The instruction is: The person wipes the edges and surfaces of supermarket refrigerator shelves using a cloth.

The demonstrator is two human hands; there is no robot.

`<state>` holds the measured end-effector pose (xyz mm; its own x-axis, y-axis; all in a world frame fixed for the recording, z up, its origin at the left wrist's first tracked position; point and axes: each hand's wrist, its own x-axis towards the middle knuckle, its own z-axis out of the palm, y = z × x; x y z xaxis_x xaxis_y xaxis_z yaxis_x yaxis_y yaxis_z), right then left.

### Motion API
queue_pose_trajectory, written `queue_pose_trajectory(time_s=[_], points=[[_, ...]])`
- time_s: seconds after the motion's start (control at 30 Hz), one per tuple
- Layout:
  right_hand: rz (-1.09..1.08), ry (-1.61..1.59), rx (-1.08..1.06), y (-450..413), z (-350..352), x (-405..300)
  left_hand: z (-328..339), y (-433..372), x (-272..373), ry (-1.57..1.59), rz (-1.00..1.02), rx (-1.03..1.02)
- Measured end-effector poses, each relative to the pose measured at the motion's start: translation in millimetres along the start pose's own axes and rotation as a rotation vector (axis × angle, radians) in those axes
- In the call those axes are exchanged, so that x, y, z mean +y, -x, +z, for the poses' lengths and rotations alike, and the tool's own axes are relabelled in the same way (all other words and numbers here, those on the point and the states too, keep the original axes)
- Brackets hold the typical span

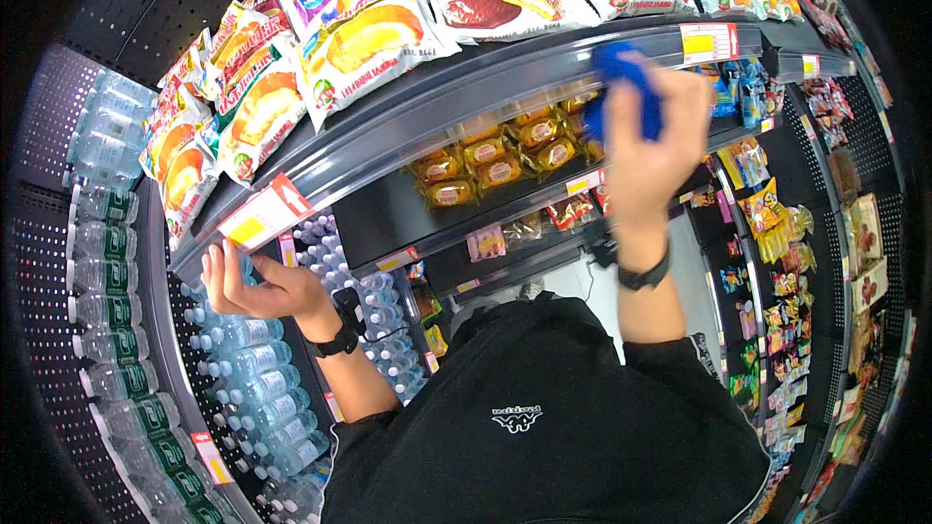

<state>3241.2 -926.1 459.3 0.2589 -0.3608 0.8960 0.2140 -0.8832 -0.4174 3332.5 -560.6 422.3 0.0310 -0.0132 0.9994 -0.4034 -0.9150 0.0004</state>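
Observation:
A bunched blue cloth [608, 102], blurred, is gripped in my right hand [659, 138]. It is against the clear plastic front strip [510, 76] of a black shelf, just left of a price tag [708, 42]. My left hand [266, 287] is palm up with bent fingers at the lower edge of the same shelf front. Its fingertips are by another price tag [266, 211], which has a red arrow frame; contact with it is unclear. Bagged pastries [364, 36] stand in a row along the shelf top above both hands.
Small wrapped cakes [499, 160] sit on the shelf below. Water bottles [266, 378] line shelves at the left, beside green-labelled bottles [113, 306]. Snack packets [772, 218] fill racks at the right. A cable [591, 276] hangs near my right wrist.

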Motion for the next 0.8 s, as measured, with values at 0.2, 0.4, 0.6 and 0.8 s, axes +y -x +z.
queue_pose_trajectory(time_s=[0.2,0.4,0.6,0.8], points=[[0.008,-0.23,-0.238,7.4,17.9,-63.1,-0.4,-3.8,1.2,-0.013,0.037,-0.024],[0.125,0.066,0.059,-24.3,-14.0,23.2,-22.3,-8.7,6.4,0.007,0.041,-0.221],[-0.111,-0.063,-0.063,15.8,34.5,-65.8,-53.6,-26.2,-9.4,0.11,0.051,-0.511],[-0.093,-0.279,-0.401,35.8,72.2,-171.1,-90.0,2.1,-42.1,0.228,-0.08,-0.345]])
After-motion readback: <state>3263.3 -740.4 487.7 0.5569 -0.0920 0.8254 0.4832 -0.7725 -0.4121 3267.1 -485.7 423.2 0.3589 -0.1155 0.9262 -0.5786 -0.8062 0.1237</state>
